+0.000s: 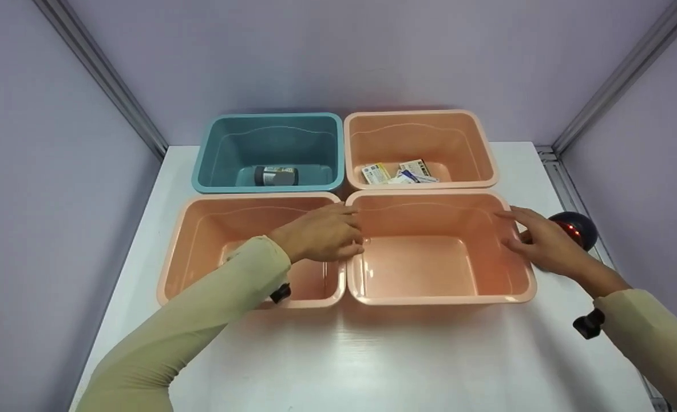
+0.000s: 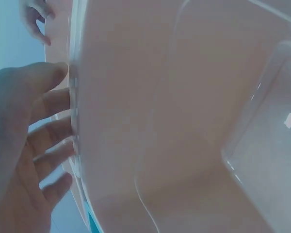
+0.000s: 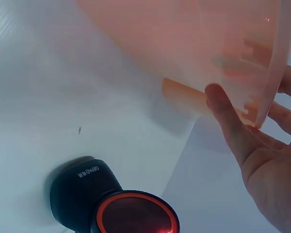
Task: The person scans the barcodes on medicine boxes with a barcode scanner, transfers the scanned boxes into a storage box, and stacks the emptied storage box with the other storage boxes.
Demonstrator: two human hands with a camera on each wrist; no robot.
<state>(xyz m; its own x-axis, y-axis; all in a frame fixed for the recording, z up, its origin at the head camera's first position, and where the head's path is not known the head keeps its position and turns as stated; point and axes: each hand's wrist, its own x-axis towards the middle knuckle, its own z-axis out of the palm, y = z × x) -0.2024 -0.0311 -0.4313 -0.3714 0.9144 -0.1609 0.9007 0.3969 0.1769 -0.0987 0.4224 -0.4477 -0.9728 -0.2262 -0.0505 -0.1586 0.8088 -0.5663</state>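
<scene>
My left hand (image 1: 324,233) lies over the seam between the two front pink bins. Its fingers are loosely bent and spread, with the tips reaching over the left rim of the front right bin (image 1: 418,300). In the left wrist view the fingers (image 2: 51,133) pass behind a pink rim (image 2: 76,111), which hides their tips. At that bin's opposite side my right hand (image 1: 544,243) holds the rim. The right wrist view shows the thumb (image 3: 225,114) below the rim (image 3: 276,68) and the other fingers beyond it. The front left bin (image 1: 169,257) sits partly under my left forearm.
A blue bin (image 1: 266,189) at the back left holds a dark labelled bottle (image 1: 276,176). The back right pink bin (image 1: 421,186) contains several small boxes (image 1: 375,173). A black device (image 3: 82,189) with an orange-ringed round face stands right of my right hand. Walls enclose the white table (image 1: 338,355).
</scene>
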